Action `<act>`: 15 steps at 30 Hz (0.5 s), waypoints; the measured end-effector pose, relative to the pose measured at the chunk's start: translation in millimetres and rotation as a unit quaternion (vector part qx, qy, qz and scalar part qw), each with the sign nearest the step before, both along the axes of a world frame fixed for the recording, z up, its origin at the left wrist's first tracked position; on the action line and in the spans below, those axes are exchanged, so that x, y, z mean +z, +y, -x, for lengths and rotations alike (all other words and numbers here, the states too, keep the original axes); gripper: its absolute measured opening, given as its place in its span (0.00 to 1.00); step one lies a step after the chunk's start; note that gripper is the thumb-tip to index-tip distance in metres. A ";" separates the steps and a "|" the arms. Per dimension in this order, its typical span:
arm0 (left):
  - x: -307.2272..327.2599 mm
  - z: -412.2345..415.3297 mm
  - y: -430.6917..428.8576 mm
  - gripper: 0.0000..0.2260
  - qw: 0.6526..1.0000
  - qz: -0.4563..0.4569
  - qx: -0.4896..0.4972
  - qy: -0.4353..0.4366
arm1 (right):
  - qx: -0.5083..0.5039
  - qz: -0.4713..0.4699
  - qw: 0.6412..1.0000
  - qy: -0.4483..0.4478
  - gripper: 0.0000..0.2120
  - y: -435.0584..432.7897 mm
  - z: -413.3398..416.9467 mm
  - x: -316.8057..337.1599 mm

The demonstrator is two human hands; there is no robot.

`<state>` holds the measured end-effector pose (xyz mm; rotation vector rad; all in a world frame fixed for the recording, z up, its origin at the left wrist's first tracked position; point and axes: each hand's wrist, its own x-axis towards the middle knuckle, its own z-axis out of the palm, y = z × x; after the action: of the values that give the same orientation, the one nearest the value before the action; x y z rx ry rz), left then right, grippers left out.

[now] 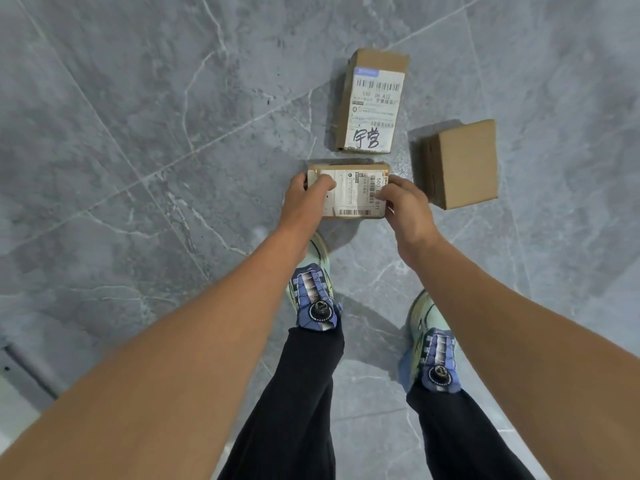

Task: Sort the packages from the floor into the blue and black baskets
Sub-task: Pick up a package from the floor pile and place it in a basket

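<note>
A small flat cardboard package [353, 194] with a white shipping label is held between both hands just ahead of my feet. My left hand [306, 197] grips its left end, thumb over the label. My right hand [407, 206] grips its right end. Behind it on the floor lies a taller cardboard package [372, 102] with a white label and handwritten black marks. A plain brown box [460, 164] lies to the right. No basket is in view.
Grey marbled floor tiles [138, 133] spread all around. My two shoes [313, 289] stand below the held package. A pale edge of a wall or door frame [17, 393] shows at the lower left.
</note>
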<state>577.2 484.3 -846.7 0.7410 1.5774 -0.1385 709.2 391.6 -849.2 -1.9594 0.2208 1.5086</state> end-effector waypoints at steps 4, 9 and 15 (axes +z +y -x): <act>44.4 8.6 -0.5 0.15 0.999 -0.010 0.041 -0.024 | 0.012 -0.008 1.000 0.002 0.24 4.3 2.0 43.3; 137.0 20.9 5.2 0.17 0.995 -0.038 0.077 -0.046 | 0.050 -0.057 0.997 -0.007 0.17 18.8 -0.9 138.6; 289.3 21.3 13.0 0.11 0.984 -0.114 0.107 -0.090 | 0.110 -0.137 0.984 -0.025 0.26 43.1 -14.2 292.0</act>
<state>555.9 497.4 -557.4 0.7329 1.5033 0.2648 723.5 434.7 -557.2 -1.8422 -0.2222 1.5324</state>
